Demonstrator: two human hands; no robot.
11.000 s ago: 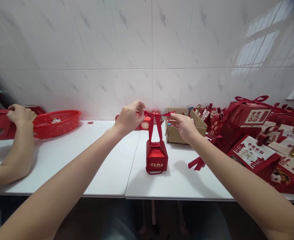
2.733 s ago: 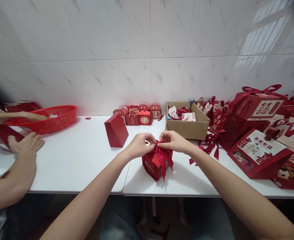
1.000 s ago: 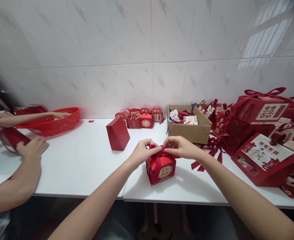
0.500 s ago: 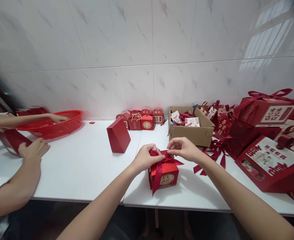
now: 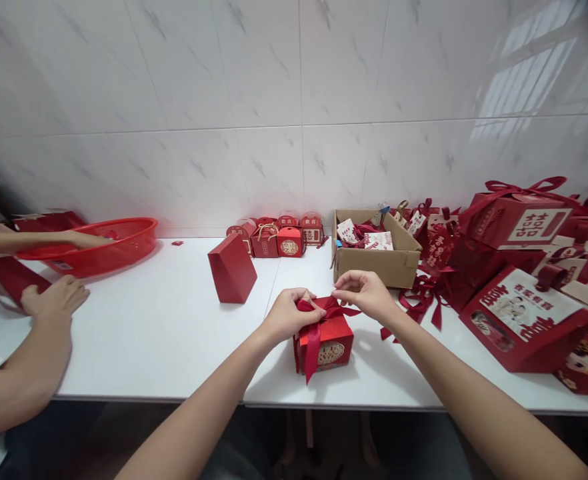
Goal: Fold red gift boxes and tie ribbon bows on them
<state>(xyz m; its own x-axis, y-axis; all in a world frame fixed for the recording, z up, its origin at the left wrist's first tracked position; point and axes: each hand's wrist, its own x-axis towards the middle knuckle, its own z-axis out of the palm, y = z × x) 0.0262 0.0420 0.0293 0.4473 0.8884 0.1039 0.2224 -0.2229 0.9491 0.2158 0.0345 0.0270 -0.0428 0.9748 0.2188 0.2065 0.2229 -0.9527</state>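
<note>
In front of me on the white table stands a small red gift box (image 5: 335,333) with a gold patterned oval on its front. A dark red ribbon (image 5: 313,350) is knotted on its top, and one end hangs down over the front. My left hand (image 5: 289,317) pinches the ribbon between thumb and fingers at the box's left. On the other side, my right hand (image 5: 363,293) has thumb and fingertips pinched on the ribbon near the knot. Part of the knot is hidden behind my fingers.
A plain red box (image 5: 233,268) stands left of my hands, with small red boxes (image 5: 290,241) by the wall. Behind my right hand is a cardboard box (image 5: 379,267); red gift boxes (image 5: 529,320) crowd the right. At left, a co-worker's hand (image 5: 57,297) rests near a red basin (image 5: 124,257).
The view has shifted slightly. Both my hands stay at the knot, and the ribbon end on the right lies higher. The co-worker's far hand has reached lower into the basin.
</note>
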